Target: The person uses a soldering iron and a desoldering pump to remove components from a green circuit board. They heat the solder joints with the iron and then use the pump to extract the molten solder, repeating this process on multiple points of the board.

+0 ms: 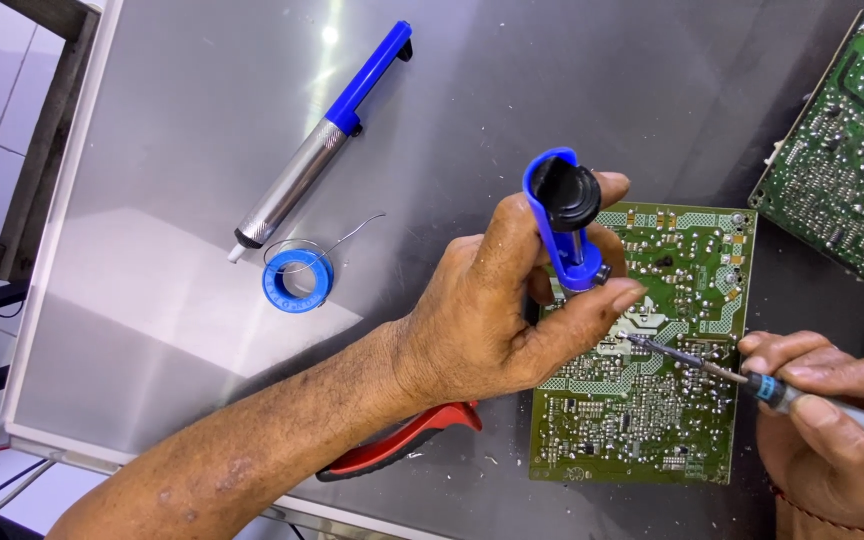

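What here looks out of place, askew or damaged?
One oddity: red-handled pliers lie half under the left hand's wrist at the table front edge. The circuit board shows no clear damage.

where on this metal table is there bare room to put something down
Bare metal lies left of the solder spool and spare desoldering pump, and along the top between that pump and the corner circuit board. It is crowded around the middle circuit board, both hands and the red-handled pliers.

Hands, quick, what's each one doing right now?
Left hand: closed around a blue desoldering pump.
Right hand: closed on a soldering iron, tip on the green circuit board.
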